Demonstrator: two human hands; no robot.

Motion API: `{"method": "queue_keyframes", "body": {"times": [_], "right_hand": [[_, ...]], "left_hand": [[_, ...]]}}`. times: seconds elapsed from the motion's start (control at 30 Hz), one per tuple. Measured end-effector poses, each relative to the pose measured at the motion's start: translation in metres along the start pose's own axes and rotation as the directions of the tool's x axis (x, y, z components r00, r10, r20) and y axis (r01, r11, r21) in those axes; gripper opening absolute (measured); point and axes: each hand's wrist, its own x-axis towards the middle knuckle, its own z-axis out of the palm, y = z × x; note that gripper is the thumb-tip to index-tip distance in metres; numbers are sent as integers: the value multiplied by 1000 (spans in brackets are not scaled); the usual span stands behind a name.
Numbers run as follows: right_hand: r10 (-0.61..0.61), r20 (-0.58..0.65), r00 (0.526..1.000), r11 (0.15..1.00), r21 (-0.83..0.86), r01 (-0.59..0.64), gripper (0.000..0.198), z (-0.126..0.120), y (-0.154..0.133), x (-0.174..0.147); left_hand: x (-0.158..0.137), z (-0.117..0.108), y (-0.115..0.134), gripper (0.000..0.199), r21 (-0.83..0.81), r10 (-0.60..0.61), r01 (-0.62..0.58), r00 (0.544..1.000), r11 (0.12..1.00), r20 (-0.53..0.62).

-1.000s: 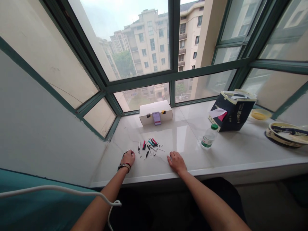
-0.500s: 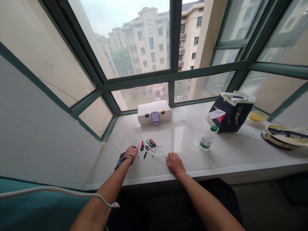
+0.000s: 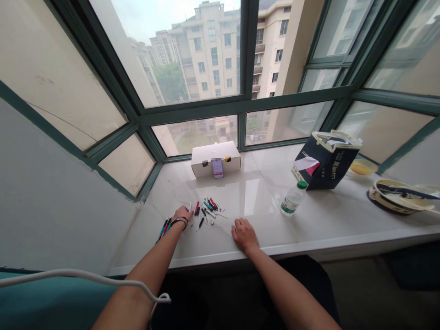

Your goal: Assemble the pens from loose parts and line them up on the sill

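My left hand (image 3: 183, 214) is low over the counter, fingers closed at a slim white pen part (image 3: 190, 207) that stands up by the fingertips. Under and left of that wrist lies a row of pens (image 3: 164, 228) in blue, red and black. Just right of the hand is a scatter of pen pieces: a red barrel (image 3: 197, 207), a teal barrel (image 3: 207, 205), a black grip (image 3: 201, 222) and several thin refills and small bits. My right hand (image 3: 245, 234) rests palm down on the counter, fingers loosely bent, with nothing seen in it.
A white box (image 3: 202, 170) with a small purple card box (image 3: 217, 168) in front stands by the window. To the right are a green-capped bottle (image 3: 290, 201), a dark blue paper bag (image 3: 335, 165), a yellow bowl (image 3: 360, 167) and a dark-banded container (image 3: 388, 201). A white cable (image 3: 85, 274) crosses the lower left.
The whole view has shifted slightly, so things sit a little farther left. Both hands keep their places on the counter, and the pen pieces look unmoved.
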Motion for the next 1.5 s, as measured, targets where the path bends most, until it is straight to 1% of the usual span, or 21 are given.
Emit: {"method": "queue_keyframes", "body": {"times": [0.23, 0.4, 0.5, 0.6, 0.63, 0.67, 0.7, 0.73, 0.77, 0.8, 0.87, 0.93, 1.03, 1.13, 1.3, 1.5], "right_hand": [[-1, 8, 1000, 1000, -1, 1, 9, 1, 1, 0], [-2, 14, 1000, 1000, 5, 1, 8, -1, 1, 1], [6, 21, 1000, 1000, 7, -6, 7, -1, 1, 1], [11, 21, 1000, 1000, 14, -12, 7, -1, 1, 1], [12, 22, 1000, 1000, 17, -12, 7, -1, 0, 1], [11, 24, 1000, 1000, 20, -12, 6, -1, 0, 1], [12, 27, 1000, 1000, 23, -12, 6, -1, 0, 1], [13, 30, 999, 1000, 24, -14, 6, -2, 0, 1], [16, 33, 999, 1000, 24, -17, 6, -2, 0, 1], [19, 35, 999, 1000, 23, -20, 7, -3, -1, 1], [24, 37, 999, 1000, 16, -25, 7, -3, -1, 1], [25, 35, 999, 1000, 5, -25, 7, -3, -2, 1], [16, 24, 1000, 1000, -19, -15, 6, -2, -3, 0], [7, 16, 1000, 999, -34, -7, 6, -2, -4, 0], [22, 16, 1000, 999, -49, -21, 7, -3, -6, 1], [25, 30, 999, 997, -80, -23, 7, -4, -10, 3]], "left_hand": [[3, -3, 8, 26, 4, -1, 1, 999, 1000, 38], [-2, -13, 9, 25, -35, 2, -2, 1000, 999, -3], [-15, -18, 10, 24, -104, 22, -27, 999, 994, -49], [-45, -10, 9, 25, -213, 95, -111, 992, 971, -83], [-59, -4, 7, 27, -278, 150, -167, 985, 946, -83], [-73, 3, 4, 30, -434, 237, -258, 966, 863, -103], [-88, 12, 0, 32, -553, 311, -319, 944, 770, -113], [-102, 21, -4, 33, -627, 339, -345, 931, 698, -135], [-114, 31, -9, 35, -671, 343, -351, 927, 653, -152], [-125, 39, -13, 36, -691, 336, -343, 930, 636, -152], [-139, 52, -19, 36, -680, 307, -335, 937, 652, -168], [-142, 59, -22, 33, -646, 283, -347, 937, 679, -207], [-137, 61, -21, 29, -623, 233, -368, 928, 690, -291], [-131, 59, -19, 26, -610, 176, -354, 926, 708, -333], [-131, 60, -16, 21, -531, 226, -367, 923, 764, -312], [-133, 67, -17, 23, -493, 317, -410, 911, 768, -264]]}}
